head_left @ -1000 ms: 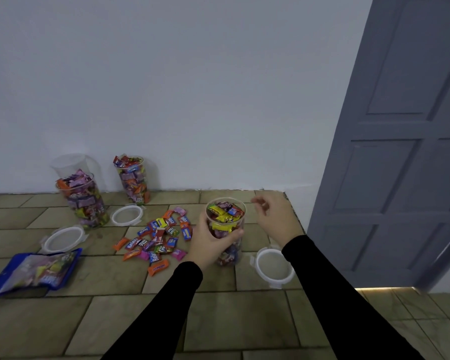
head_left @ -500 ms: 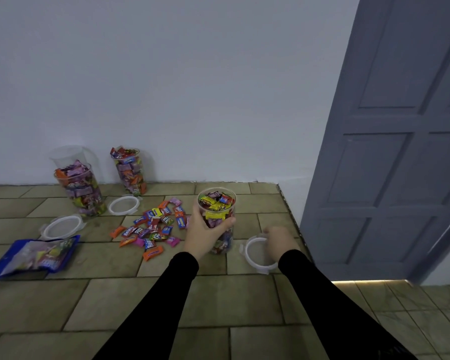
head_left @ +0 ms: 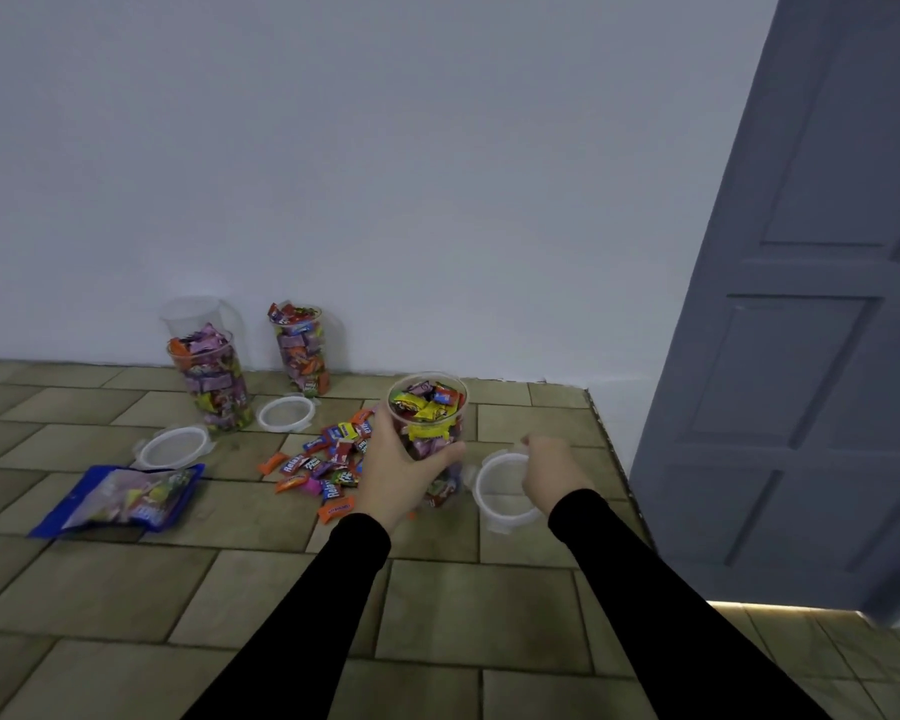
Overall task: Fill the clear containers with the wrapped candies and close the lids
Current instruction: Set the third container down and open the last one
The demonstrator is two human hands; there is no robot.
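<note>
My left hand (head_left: 398,467) grips a clear container (head_left: 430,407) full of wrapped candies, standing upright on the tiled floor. Just right of it lies a white-rimmed lid (head_left: 500,491); my right hand (head_left: 552,472) grips its right edge. A pile of loose wrapped candies (head_left: 323,465) lies on the floor left of the held container. Two more filled containers (head_left: 211,381) (head_left: 302,350) stand open by the wall, with an empty clear container (head_left: 193,314) behind the left one.
Two other lids (head_left: 172,448) (head_left: 286,413) lie flat near the far containers. A blue candy bag (head_left: 126,493) lies at the left. A grey door (head_left: 822,356) stands at the right, beside a step edge in the floor.
My right hand came down from beside the container's mouth to the lid on the floor and took hold of it. My left hand kept its grip on the container.
</note>
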